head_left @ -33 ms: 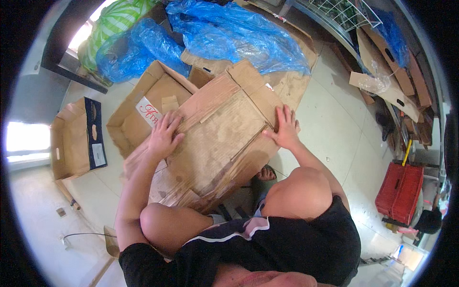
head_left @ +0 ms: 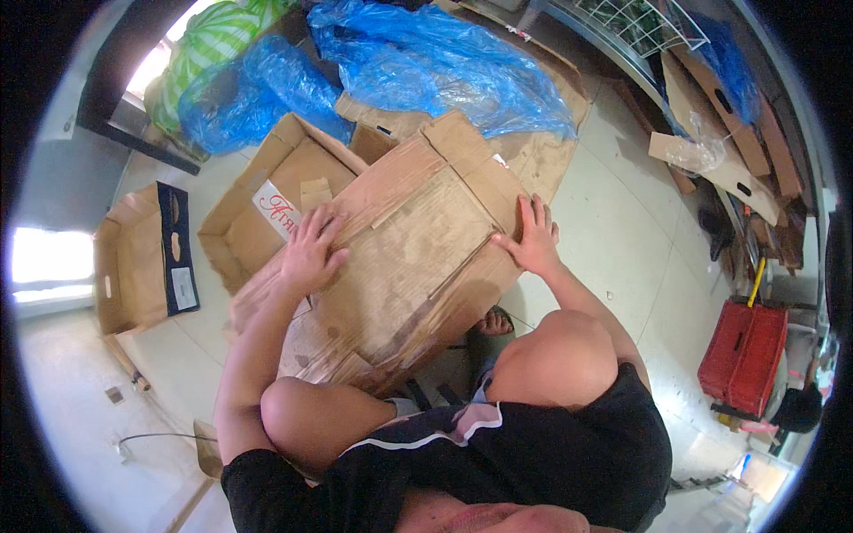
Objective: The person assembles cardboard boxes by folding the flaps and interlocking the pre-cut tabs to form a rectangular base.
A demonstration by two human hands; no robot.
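A large worn, stained cardboard box (head_left: 409, 240) lies in front of my knees with its broad side up and creased flaps along the edges. My left hand (head_left: 313, 250) rests on its left edge, fingers and thumb apart. At the right edge, my right hand (head_left: 536, 240) lies with fingers spread, its thumb on the cardboard. Beyond my left hand stands an open cardboard tray box (head_left: 253, 218) with a white label bearing red lettering. Part of that tray is hidden by the large box.
Crumpled blue plastic sheeting (head_left: 435, 67) and a green-striped bag (head_left: 209, 58) lie at the back. Another cardboard tray (head_left: 129, 253) stands at the left. Flattened cardboard (head_left: 720, 124) leans at the far right, above a red crate (head_left: 742, 360) on the tiled floor.
My left hand has slid slightly to the right along the box's edge. The right hand's fingers have shifted a little. The box has hardly moved.
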